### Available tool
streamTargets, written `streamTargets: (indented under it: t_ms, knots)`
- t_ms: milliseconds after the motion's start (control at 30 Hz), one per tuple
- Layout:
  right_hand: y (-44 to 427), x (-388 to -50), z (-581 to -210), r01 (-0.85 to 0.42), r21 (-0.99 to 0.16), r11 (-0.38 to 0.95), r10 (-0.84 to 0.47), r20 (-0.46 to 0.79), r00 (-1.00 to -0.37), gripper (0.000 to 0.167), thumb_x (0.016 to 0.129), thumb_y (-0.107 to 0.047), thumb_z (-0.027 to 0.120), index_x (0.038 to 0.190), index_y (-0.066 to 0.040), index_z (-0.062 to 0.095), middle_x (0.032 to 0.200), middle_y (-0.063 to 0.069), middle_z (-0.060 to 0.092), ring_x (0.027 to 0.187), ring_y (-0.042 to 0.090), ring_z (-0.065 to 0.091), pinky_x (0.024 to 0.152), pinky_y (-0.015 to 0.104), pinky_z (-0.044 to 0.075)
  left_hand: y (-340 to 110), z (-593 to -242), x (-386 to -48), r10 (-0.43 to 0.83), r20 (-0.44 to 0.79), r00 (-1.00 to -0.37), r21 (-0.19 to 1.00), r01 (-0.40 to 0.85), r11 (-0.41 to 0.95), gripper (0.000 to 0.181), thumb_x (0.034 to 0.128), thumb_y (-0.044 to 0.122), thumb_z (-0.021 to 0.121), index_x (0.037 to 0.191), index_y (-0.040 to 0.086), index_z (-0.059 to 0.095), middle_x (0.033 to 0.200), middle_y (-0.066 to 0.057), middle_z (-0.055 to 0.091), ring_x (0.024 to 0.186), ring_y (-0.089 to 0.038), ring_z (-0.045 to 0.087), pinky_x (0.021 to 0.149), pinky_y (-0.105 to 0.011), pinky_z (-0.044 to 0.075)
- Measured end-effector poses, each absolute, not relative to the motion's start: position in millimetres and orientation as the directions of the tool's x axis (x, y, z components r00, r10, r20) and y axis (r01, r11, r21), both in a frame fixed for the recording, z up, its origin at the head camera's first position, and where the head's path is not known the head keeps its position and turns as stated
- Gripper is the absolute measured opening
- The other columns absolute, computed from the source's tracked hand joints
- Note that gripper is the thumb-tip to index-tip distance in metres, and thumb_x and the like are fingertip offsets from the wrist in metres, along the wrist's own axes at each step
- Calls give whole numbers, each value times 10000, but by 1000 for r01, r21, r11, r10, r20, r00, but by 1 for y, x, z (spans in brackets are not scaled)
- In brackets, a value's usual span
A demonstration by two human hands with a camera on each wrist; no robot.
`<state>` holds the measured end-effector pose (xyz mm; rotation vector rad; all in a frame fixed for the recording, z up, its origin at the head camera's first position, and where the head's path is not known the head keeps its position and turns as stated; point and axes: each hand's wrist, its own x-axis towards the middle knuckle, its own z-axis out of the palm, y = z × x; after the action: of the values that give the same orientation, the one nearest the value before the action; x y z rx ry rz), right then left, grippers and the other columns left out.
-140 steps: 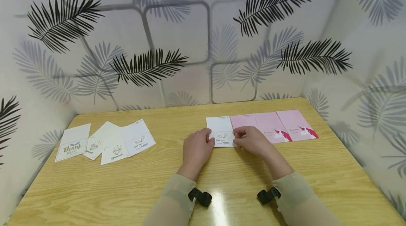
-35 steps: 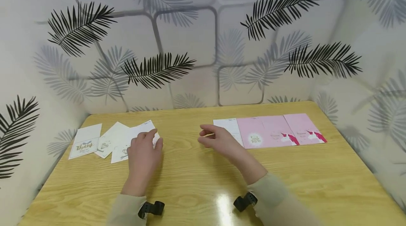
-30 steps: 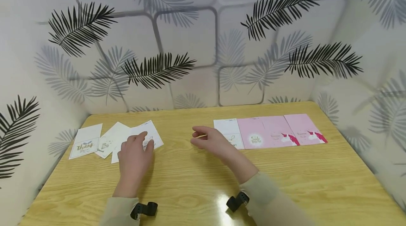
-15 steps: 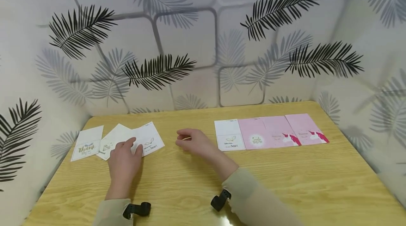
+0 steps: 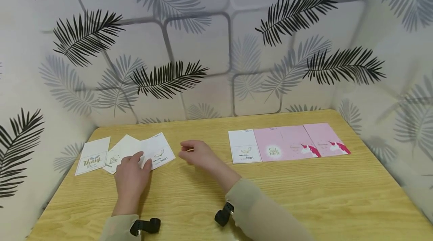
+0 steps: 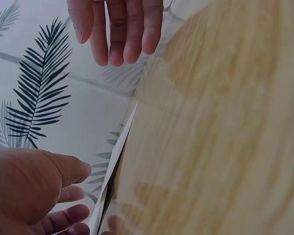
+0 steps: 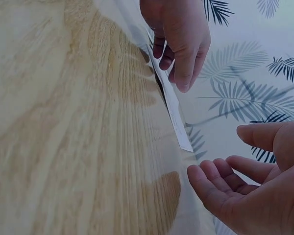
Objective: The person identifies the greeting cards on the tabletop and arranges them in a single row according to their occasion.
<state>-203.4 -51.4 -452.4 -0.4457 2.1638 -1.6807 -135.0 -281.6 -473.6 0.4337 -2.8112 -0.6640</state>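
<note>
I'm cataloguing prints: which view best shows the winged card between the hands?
Head view, where the winged card shows its wings and lettering. Both wrist views show white cards nearly edge-on, so I can't identify it.

An indoor nook, whether home or studio unclear: a wood-grain table with leaf-patterned walls standing behind the table and along its left and right sides.

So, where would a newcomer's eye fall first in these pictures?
Probably on the pink unicorn cards, at the row's right end on the wooden table. Next, black leaf prints across the pale backdrop behind it. Then the left hand, by the overlapping white cards, and the right hand to their right.
</note>
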Motion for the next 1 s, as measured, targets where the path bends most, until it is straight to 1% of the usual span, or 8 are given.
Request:
streamTargets:
  t_ms: [200,367,500,600,700,800,933,1000]
  knots:
    - [-61,-206,-454,-13,-967,256,-453,-108,-885,504,1046,-149,740,1505,31,637,1380,146,682,1237,276,678,961,371,606,-283,-476,-136,-329,148,-932,476,-225,850,516,1064,226,687,1472,-81,609,1370,-339,626,1293,-623,517,1034,-728,415]
    - [-66,-204,-454,30,-968,248,-458,-145,-877,519,1053,-158,747,1522,25,622,1464,168,641,1262,298,678,1015,406,592,-285,-480,-136,-330,125,-936,454,-241,857,541,1054,235,700,1480,-82,602,1402,-382,585,1291,-635,514,1033,-728,419]
    - [-67,-204,-452,66,-968,243,-447,-172,-878,527,1057,-171,749,1536,4,616,1488,147,632,1208,298,723,1034,434,578,-286,-481,-137,-322,123,-939,436,-240,867,553,1049,240,715,1485,-81,600,1420,-401,559,1290,-645,506,1026,-734,424]
    - [-70,-203,-451,63,-967,245,-458,-173,-872,538,1060,-179,746,1542,13,605,1497,148,638,1210,290,731,1037,423,581,-286,-483,-137,-330,117,-937,428,-252,868,563,1043,244,728,1486,-80,601,1428,-405,543,1290,-645,500,1021,-743,425]
    - [-73,-203,-451,59,-967,249,-475,-175,-862,552,1068,-193,742,1551,24,589,1520,159,628,1258,268,709,1044,396,582,-286,-484,-136,-342,96,-935,423,-273,864,571,1046,247,731,1493,-82,599,1441,-403,531,1296,-635,494,1030,-742,423]
    - [-76,-203,-452,79,-965,250,-485,-196,-852,562,1078,-207,734,1567,18,574,1546,167,606,1271,275,708,1057,387,574,-285,-484,-137,-346,75,-935,421,-285,861,568,1050,251,729,1492,-84,604,1455,-399,524,1306,-623,491,1042,-735,423]
    - [-79,-203,-451,117,-968,222,-479,-213,-851,550,1079,-178,731,1567,20,573,1547,181,588,1264,284,703,1047,380,578,-284,-485,-138,-344,71,-936,421,-284,861,553,1053,256,726,1478,-81,622,1461,-390,525,1312,-611,491,1048,-724,424]
    - [-81,-202,-451,128,-970,207,-476,-214,-853,542,1075,-151,732,1561,29,574,1543,193,581,1292,279,674,1032,372,587,-284,-486,-137,-348,72,-935,425,-286,858,547,1052,254,725,1476,-78,627,1461,-388,525,1314,-610,490,1051,-726,421]
